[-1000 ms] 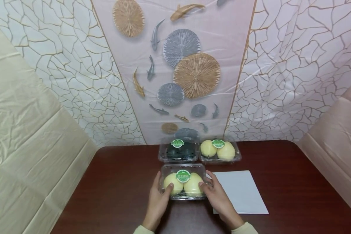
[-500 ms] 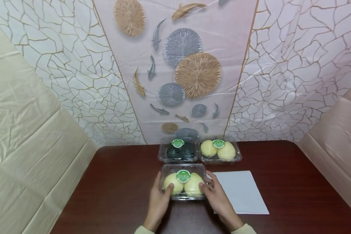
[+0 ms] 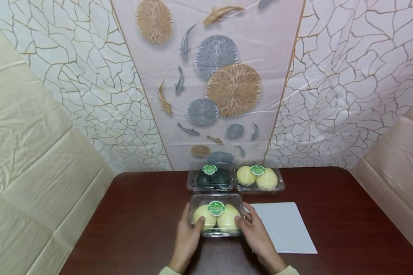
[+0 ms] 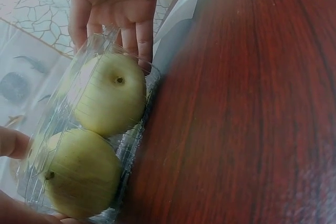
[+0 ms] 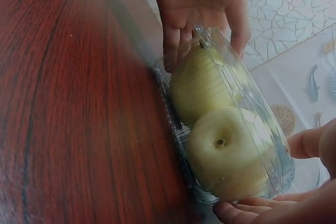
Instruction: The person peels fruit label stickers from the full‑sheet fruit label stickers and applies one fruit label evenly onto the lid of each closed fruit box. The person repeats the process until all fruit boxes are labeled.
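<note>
A clear plastic clamshell box (image 3: pixel 199 198) with two pale yellow-green pears (image 3: pixel 228 219) inside stands at the front middle of the table. A round green label (image 3: pixel 216 208) sits on its lid. My left hand (image 3: pixel 187 236) grips the box's left side, thumb over the lid's front corner and fingers along the side. On the opposite side my right hand (image 3: pixel 259 235) holds it the same way. Both wrist views show the lid closed over the pears. In the right wrist view, the left hand's fingers (image 5: pixel 176 45) reach under the box's far end.
Behind stand two more clamshell boxes: one holds dark contents (image 3: pixel 211 178), the other two pale pears (image 3: pixel 266 179). A white sheet (image 3: pixel 285 227) lies to the right, partly behind my right hand. A patterned cloth (image 3: pixel 206 76) hangs behind the dark red wooden table (image 3: pixel 141 225).
</note>
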Demonstrator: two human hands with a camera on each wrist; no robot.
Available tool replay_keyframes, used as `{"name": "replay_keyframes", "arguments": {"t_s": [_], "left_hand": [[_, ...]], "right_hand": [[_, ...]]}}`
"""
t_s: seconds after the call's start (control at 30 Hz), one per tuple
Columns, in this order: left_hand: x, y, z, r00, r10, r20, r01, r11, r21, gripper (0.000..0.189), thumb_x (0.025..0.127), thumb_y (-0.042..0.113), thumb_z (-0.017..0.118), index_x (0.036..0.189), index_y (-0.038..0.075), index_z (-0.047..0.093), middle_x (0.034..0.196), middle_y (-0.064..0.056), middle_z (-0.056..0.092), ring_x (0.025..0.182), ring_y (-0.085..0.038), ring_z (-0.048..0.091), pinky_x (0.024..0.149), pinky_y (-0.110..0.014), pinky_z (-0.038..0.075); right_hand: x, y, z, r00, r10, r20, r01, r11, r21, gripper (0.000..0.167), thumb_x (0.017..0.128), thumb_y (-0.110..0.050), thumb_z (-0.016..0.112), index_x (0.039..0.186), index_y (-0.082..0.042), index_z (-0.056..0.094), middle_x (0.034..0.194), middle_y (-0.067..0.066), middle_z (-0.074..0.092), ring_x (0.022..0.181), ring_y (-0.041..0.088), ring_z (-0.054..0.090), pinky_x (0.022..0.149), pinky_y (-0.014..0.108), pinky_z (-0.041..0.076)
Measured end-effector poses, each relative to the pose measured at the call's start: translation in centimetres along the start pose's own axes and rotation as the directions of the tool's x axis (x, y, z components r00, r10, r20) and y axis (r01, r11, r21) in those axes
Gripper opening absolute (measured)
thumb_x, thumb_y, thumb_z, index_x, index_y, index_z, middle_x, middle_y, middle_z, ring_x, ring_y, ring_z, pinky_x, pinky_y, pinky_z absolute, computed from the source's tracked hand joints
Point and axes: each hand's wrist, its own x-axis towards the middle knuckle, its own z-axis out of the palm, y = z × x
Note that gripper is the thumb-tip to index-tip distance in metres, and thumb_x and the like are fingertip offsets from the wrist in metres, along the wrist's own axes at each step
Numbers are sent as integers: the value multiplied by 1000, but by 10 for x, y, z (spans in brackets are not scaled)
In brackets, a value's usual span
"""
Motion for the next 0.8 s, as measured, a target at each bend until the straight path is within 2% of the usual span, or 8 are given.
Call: {"name": "replay_keyframes", "arguments": {"t_s": [0.8], "left_hand": [[0,-2,-6,1000,-15,-12,15,999,36,78,96,10,72,158,-13,31,154,-35,45,145,-47,45,120,-59,32]], "right_hand": [[-4,-2,7,999,-47,11,47,999,21,65,108,-11,56,160,12,23,156,42,36,140,52,48,114,58,43]]}}
